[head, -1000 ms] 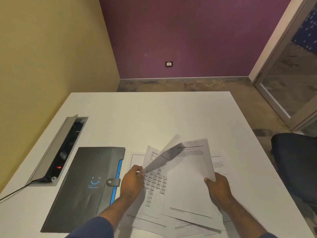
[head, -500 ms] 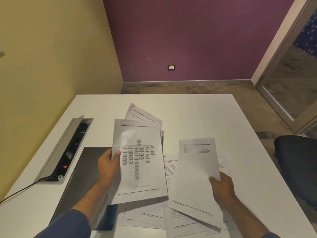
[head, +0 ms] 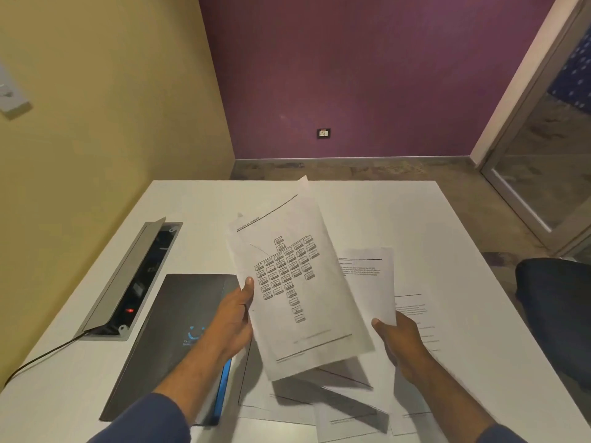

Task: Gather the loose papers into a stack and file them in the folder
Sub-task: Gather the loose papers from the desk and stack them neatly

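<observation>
Your left hand (head: 235, 318) pinches the chart sheets (head: 292, 282) by their edge, held up right of the folder (head: 172, 340); your right hand (head: 401, 342) grips a text sheet (head: 371, 282) farther right. The folder is shut (clasp hidden by your arm). Risk: thin edge grip w/ tilted pages, so they could fan and slip. More loose papers (head: 412, 318) lie on the counter (head: 367, 212) underneath, easy to miss or crease.

A white table (head: 367, 212) fills the lower half of the view. At nine o'clock an open cable box (head: 128, 282) sits sunk in its top, a red light glowing inside and a black cord (head: 41, 356) trailing off toward eight. A wall socket (head: 323, 133) shows at twelve o'clock on the purple wall, a dark chair (head: 556, 311) at three.
</observation>
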`<state>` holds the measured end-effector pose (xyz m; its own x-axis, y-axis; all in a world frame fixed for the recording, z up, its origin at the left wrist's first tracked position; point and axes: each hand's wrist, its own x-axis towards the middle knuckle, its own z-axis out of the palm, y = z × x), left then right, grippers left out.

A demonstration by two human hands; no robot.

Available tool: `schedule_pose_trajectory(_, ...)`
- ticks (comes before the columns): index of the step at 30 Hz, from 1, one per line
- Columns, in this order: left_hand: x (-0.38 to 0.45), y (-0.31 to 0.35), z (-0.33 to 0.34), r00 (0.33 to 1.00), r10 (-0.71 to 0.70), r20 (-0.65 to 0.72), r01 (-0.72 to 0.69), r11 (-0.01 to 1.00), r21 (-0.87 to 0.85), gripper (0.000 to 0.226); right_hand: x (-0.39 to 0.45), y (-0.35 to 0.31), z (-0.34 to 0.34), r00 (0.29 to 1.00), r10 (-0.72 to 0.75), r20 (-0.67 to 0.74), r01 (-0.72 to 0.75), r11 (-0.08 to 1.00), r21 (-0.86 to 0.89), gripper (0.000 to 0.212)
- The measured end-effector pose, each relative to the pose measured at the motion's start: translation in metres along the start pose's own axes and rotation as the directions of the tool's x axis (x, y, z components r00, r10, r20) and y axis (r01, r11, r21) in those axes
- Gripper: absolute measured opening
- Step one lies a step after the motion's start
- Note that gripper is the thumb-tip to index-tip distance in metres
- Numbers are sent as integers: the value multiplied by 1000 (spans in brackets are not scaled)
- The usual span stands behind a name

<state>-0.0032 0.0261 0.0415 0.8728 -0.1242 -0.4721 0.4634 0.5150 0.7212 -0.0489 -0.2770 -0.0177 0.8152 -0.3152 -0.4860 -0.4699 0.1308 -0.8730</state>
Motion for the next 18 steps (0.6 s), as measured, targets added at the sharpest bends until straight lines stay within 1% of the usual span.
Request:
schedule_pose_trajectory(2,-2,3,7,997,-37,73,43,996,-83,39,-4,-2,0,999,11,32,-12,1000,14,37)
schedule_pose_trajectory(4,-4,7,16,991,-60,119,75,990,-122,40,-8,-2,-2,998,26,52,-29,998,47,38)
schedule_pose_trajectory(7,-5,16,30,985,-39,166,68,983,-170,42,-13,-5,-3,998,30,61,-35,996,77,21)
schedule_pose_trajectory(10,-5,24,45,979,-17,204,67,968,-243,43,-13,-6,-7,998,37,42,-39,998,55,5)
schedule_pose_trajectory(12,-2,23,49,980,-43,195,97,957,-274,42,-16,-7,-7,997,20,74,-25,997,74,3)
schedule_pose_trajectory(13,-1,22,50,980,-73,186,123,954,-274,40,-17,-8,-5,995,-8,97,1,997,72,8)
schedule_pose_trajectory(14,0,19,49,981,-106,163,144,960,-240,37,-18,-10,-2,994,-25,105,19,998,53,10)
schedule_pose_trajectory(15,1,16,47,983,-134,122,152,976,-158,34,-18,-12,0,994,-27,108,21,998,52,12)
schedule_pose_trajectory(16,1,12,46,988,-141,59,142,990,-16,32,-18,-13,1,992,-12,125,3,998,67,14)
schedule_pose_trajectory(17,3,6,44,992,-126,-33,130,977,171,34,-18,-16,2,987,5,162,-20,996,86,15)
schedule_pose_trajectory(18,5,1,42,988,-83,-127,123,930,346,36,-17,-20,3,983,18,185,-37,994,100,18)
